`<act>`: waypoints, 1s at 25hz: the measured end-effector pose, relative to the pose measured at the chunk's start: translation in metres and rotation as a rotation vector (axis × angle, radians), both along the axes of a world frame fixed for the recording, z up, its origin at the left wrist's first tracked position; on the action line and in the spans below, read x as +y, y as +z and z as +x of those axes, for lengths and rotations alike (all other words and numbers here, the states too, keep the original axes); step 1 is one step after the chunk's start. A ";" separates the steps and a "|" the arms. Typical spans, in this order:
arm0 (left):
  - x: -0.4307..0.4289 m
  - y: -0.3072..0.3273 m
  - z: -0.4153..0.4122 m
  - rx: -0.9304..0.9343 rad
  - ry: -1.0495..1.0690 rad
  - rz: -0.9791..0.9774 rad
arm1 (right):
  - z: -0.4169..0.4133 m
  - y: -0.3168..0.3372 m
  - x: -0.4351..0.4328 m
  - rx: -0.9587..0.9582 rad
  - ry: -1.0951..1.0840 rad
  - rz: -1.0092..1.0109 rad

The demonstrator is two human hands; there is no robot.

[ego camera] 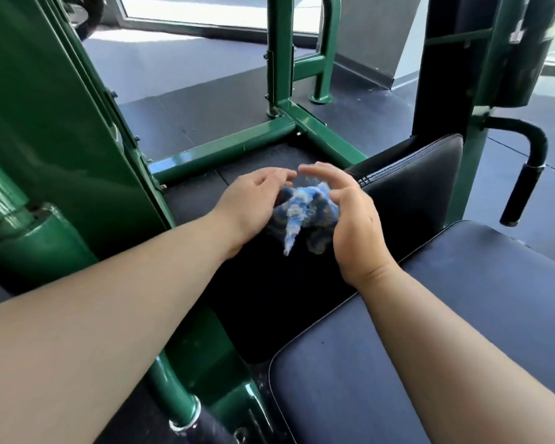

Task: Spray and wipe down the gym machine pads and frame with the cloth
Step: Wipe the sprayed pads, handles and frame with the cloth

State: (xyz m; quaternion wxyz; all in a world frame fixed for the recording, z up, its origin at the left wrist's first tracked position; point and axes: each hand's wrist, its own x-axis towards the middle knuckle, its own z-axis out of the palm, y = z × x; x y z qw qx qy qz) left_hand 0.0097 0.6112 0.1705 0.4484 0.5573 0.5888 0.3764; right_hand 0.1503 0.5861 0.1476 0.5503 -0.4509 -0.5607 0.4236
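Though blurred, blue cloth (303,216) is cupped over black pad (269,302) btwn L hand (253,205), fingers relaxed, & R hand (353,225), fingers curved, grip unclear.

Dark rubber floor matting (205,100) laid in large tiles with thin seams covers the room. Along the far side runs a low, dark-framed window (205,9), blown out white with daylight, which casts a pale bluish sheen on the floor just below it. Right of the window stands a plain grey wall (369,33) with a dark skirting strip (366,70) at its foot.
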 end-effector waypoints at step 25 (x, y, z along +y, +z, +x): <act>-0.045 -0.021 0.004 1.373 -0.062 -0.067 | 0.019 -0.022 0.034 -0.447 -0.294 -0.058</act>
